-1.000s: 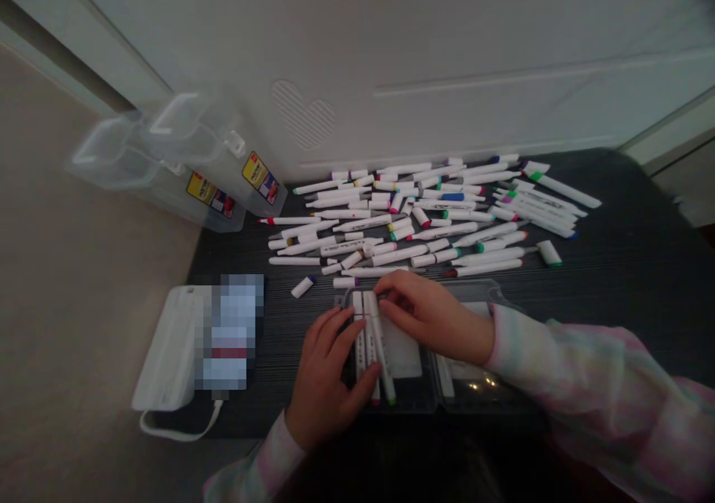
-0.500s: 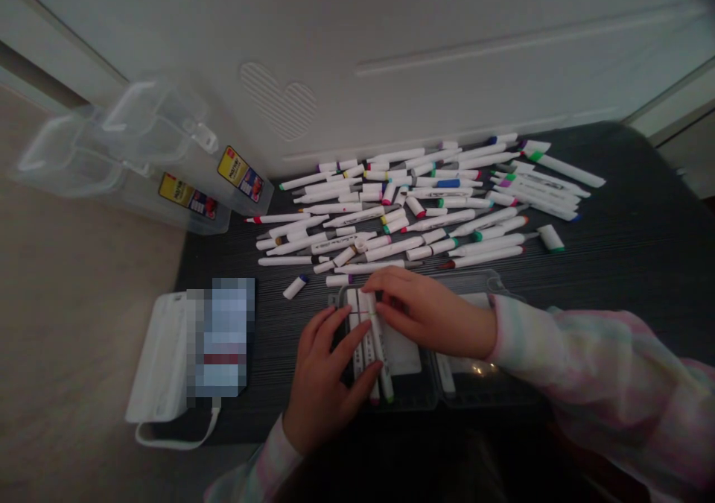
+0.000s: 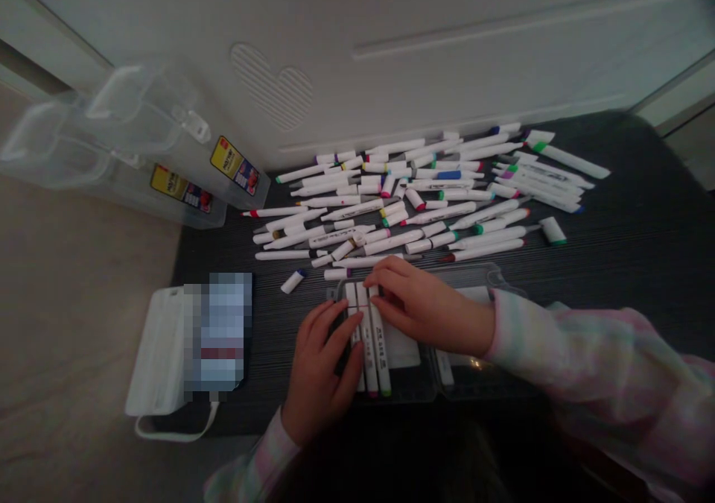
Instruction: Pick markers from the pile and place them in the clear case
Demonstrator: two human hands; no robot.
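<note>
One white panel (image 3: pixel 447 26), bearing a ribbed heart (image 3: pixel 273 86), stands upright beyond the case (image 3: pixel 424 385). The dark table (image 3: pixel 625 264) carries the case near its front edge.

Two clear boxes (image 3: pixel 179 145) stand left of and beyond the case, side by side, each with a yellow and blue label (image 3: pixel 232 166).

The case lies open flat in two halves. Its left half contains three white markers (image 3: pixel 380 346), parallel and lengthwise, plus a white sheet (image 3: pixel 405 348). The third marker has a green end, the second a pink one. Its right half contains a white sheet and a narrow white item (image 3: pixel 444 369), partly under the right arm; the item's nature cannot be told.

The left hand (image 3: pixel 321 369) is open, fingers spread over the case's left edge and the first marker. The right hand (image 3: pixel 418 298) has bent fingers at the far end of the third marker; whether they grip it cannot be told.

A white pack (image 3: pixel 153 354) and a phone (image 3: pixel 226 331), its screen pixelated, lie left of the case, with a cable (image 3: pixel 179 437) looping nearby.

Dozens of loose markers (image 3: pixel 394 242) lie beyond the case. Loose caps (image 3: pixel 553 231) are scattered among them; one blue-ended cap (image 3: pixel 293 281) is just left of the case.
</note>
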